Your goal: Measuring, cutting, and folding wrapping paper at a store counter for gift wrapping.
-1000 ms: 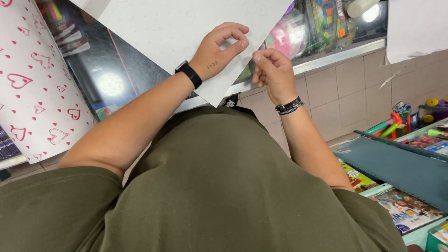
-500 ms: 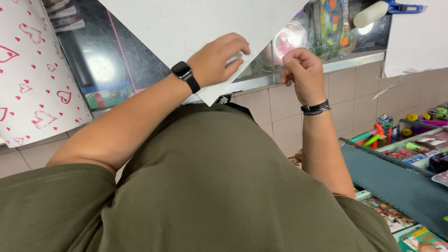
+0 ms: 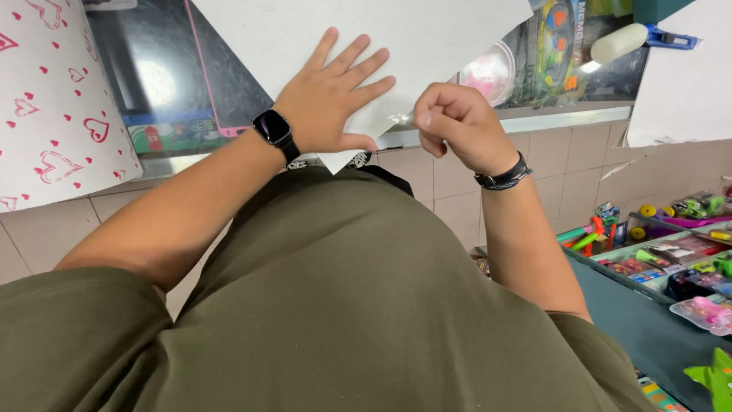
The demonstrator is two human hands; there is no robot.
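Glass counter, left hand flat on white sheet, right hand fisted

Glass counter, metal front edge: 1 white paper sheet lying flat at the centre; 1 heart-printed sheet overhanging the left end.

One head-worn camera looks steeply down over the wearer's olive shirt, which fills the lower half of the frame from 4 to 8 o'clock. It sits close to the left hand and right hand, both just above centre near 12 o'clock. The glass counter runs from 10 to 2 o'clock; the toy trays lie at 3 to 4 o'clock, farther off.
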